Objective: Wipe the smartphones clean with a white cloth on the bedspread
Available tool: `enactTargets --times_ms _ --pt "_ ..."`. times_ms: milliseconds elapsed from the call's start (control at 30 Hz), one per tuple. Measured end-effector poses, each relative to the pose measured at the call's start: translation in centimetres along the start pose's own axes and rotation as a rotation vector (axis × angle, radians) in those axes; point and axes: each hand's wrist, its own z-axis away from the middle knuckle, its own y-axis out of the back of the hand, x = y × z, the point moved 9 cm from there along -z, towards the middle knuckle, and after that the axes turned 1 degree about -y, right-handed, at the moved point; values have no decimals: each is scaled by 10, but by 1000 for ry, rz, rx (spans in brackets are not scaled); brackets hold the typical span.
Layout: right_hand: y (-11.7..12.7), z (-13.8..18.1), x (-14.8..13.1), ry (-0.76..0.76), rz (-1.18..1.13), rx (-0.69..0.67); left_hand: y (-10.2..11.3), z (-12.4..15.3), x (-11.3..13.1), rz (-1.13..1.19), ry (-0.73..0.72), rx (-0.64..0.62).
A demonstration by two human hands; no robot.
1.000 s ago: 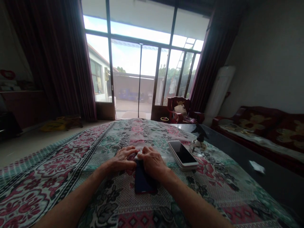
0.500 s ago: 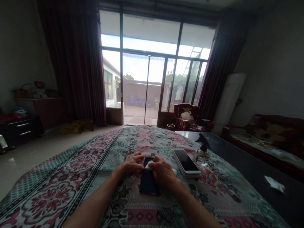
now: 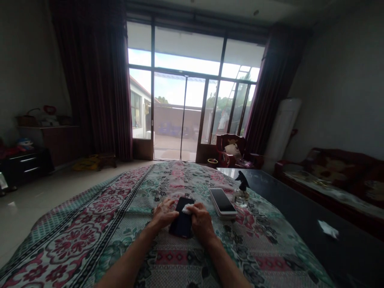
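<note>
A dark smartphone (image 3: 182, 228) lies on the patterned tablecloth right in front of me. My left hand (image 3: 164, 213) rests along its left side, with thumb and fingers against the edge. Pinched in my right hand (image 3: 200, 219) is a crumpled white tissue (image 3: 186, 208), pressed on the upper part of the screen. To the right of that hand lies a white-framed phone (image 3: 222, 201) with a dark screen, stacked on another pale flat item. Beside it stands a clear spray bottle (image 3: 241, 197) with a black trigger head.
The floral tablecloth (image 3: 144, 218) covers most of the table. On the dark table surface (image 3: 288, 208) at right lies another crumpled tissue (image 3: 328, 229). Further off are a wooden chair (image 3: 231, 150), a sofa (image 3: 327, 168) and glass doors (image 3: 180, 120).
My right hand, with the tissue, has shifted slightly left and up over the screen. The dark phone is tilted a little more. The whole view has turned slightly right.
</note>
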Motion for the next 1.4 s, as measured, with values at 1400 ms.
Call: enactTargets --times_ms 1400 --pt "29 -7 24 -190 -282 279 25 22 35 386 -310 -409"
